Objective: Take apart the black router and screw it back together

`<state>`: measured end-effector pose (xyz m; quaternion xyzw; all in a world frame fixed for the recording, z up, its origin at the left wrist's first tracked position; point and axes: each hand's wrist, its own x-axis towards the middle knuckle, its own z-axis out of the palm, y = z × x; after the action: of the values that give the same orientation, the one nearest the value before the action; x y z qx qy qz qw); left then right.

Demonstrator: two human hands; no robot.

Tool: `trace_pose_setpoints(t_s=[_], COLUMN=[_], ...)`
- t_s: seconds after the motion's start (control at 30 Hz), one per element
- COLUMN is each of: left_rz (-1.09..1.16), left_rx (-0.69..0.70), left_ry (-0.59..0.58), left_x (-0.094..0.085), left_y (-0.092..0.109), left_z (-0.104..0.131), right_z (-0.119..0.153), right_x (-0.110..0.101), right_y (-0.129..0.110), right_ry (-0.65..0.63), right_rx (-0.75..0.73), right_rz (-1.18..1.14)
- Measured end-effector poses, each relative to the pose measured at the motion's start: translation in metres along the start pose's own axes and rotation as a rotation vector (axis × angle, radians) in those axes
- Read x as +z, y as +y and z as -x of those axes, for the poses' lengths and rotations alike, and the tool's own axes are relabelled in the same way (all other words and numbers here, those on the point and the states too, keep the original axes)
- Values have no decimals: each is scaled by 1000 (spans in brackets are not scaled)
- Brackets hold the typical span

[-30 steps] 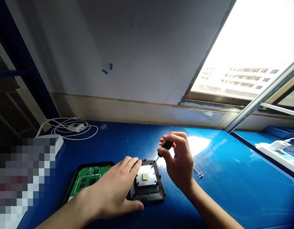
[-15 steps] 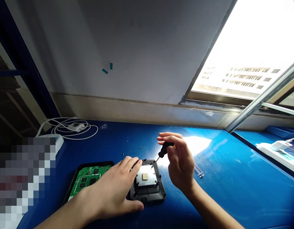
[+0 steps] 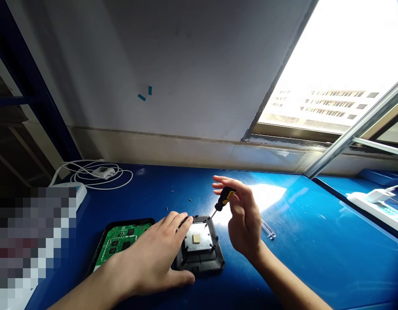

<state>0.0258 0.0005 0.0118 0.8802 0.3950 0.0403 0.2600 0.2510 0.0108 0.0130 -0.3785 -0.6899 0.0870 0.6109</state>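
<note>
A black plastic cover [image 3: 203,267] lies on the blue table, with a silver metal plate [image 3: 202,246] set inside it. On that plate sits a small cream-coloured pad [image 3: 196,239]. My left hand [image 3: 156,249] lies across the cover's left side, fingers at its far edge and thumb near its close edge, holding it. In my right hand [image 3: 245,219] is a black and yellow screwdriver [image 3: 223,199], gripped by the handle. It leans, its tip down at the plate's far right corner; the screw there is too small to make out.
Left of the cover, partly under my left arm, is a green circuit board [image 3: 116,242] in a black shell. Several tiny screws [image 3: 190,199] lie behind. Clear plastic rods [image 3: 268,229] are to the right. A coiled white cable [image 3: 121,186] and power strips [image 3: 379,211] flank the table.
My right hand has turned the screwdriver handle slightly, so more of its yellow part shows. The tip stays at the same corner. My left hand and the cover have not moved.
</note>
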Motion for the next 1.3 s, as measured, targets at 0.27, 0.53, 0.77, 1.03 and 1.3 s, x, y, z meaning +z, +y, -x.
trace_pose_setpoints(t_s=[0.27,0.53,0.77,1.03,1.3], left_rz=[27,-1,17,-33,-29], left_rx=[-5,-9,7,-50,-17], left_ry=[-1,-6,0,-60,-50], left_x=[-2,-2,1,-3,-3], left_y=[1,3,-1,5,3], left_z=[-1,0,1,0,0], right_z=[-3,-3,-4,2,-7], right_x=[-1,1,-2,-2,-3], right_y=[2,-1,-1,-7,-8], right_ry=[54,-40,43,-30,75], right_rx=[-67,-17,-140,-89,-188], right_rz=[179,31,118,98,194])
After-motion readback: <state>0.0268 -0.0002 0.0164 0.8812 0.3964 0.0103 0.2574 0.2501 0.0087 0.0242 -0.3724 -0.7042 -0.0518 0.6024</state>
